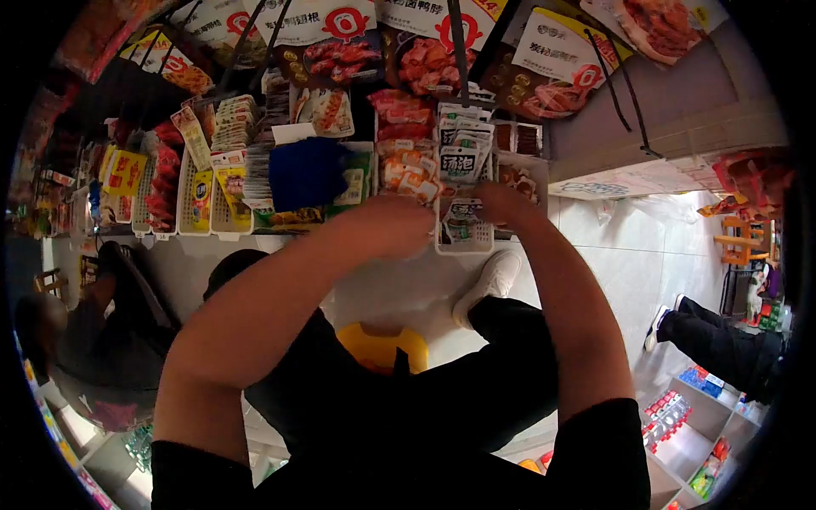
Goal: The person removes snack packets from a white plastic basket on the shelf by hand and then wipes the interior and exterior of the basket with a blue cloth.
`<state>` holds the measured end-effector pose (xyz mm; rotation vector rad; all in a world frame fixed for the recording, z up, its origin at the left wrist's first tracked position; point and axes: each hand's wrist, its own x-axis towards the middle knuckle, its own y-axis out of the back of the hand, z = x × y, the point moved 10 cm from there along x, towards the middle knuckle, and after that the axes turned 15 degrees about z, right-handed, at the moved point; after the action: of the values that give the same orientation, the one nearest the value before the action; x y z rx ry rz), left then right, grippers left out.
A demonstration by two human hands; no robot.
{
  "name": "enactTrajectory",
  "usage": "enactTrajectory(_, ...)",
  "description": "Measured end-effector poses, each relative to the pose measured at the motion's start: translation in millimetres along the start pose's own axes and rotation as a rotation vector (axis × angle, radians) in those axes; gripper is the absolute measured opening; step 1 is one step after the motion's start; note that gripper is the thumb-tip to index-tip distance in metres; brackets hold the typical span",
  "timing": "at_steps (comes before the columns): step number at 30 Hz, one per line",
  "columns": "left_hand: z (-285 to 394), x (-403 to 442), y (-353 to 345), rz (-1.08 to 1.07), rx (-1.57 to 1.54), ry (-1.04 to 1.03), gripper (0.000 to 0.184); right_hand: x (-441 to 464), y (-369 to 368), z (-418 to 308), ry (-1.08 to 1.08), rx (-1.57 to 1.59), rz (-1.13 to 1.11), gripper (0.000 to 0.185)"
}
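Note:
A narrow white plastic basket (464,246) juts out from the shelf's front in the middle of the view. Upright white-and-dark packets (460,163) with large lettering fill its back, and dark packets (461,219) lie in its front part. My left hand (410,224) is at the basket's left side, blurred, its fingers not clear. At the basket's right side is my right hand (501,204), with its fingertips by the dark packets; whether they grip one is not visible. Orange-and-white packets (408,170) stand in the neighbouring row, just beyond my left hand.
More white baskets (229,223) of snack packets line the shelf leftward, beside a dark blue cloth-like item (308,173). Large food bags (331,42) lie above. A yellow stool (387,347) is below me. Another person (110,340) is at left; another's legs (710,336) show at right.

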<state>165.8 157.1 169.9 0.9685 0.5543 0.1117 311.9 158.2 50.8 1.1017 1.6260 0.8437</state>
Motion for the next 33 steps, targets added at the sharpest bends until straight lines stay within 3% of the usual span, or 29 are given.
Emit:
enactTrajectory(3, 6.4, 22.7, -13.6, 0.012, 0.012, -0.052, 0.029, 9.5, 1.5, 1.4, -0.042, 0.011, 0.046, 0.042)
enactTrajectory(6, 14.2, 33.7, -7.0, 0.087, -0.009, 0.029, 0.023, 27.9, -21.0, 15.2, -0.064, 0.023, 0.013, 0.044)
enactTrajectory(8, 20.9, 37.2, -10.9, 0.026, 0.002, 0.017, 0.026, 29.3, -21.2, 16.1, -0.175, -0.010, -0.092, 0.045)
enactTrajectory(14, 17.2, 36.5, -17.0, -0.024, 0.031, 0.038, 0.028, 36.0, -32.2, 23.2, -0.128, -0.055, -0.078, 0.040)
enactTrajectory(17, 5.0, 28.3, -12.0, -0.020, 0.033, 0.076, 0.028, 21.1, 0.2, 4.9, -0.205, -0.176, -0.073, 0.033)
enactTrajectory(21, -3.9, 16.1, -1.0, 0.091, -0.014, 0.020, 0.028, 15.8, 5.0, -1.2, -0.168, -0.283, -0.055, 0.031)
enactTrajectory(29, -39.8, -28.0, -1.8, 0.051, -0.041, 0.169, 0.031, -3.6, -3.2, -5.5, -0.114, -0.256, 0.012, 0.026)
enactTrajectory(33, -52.3, -47.0, -10.3, 0.020, -0.009, 0.192, 0.031, -20.1, -15.8, -12.0, -0.056, -0.245, -0.073, 0.025)
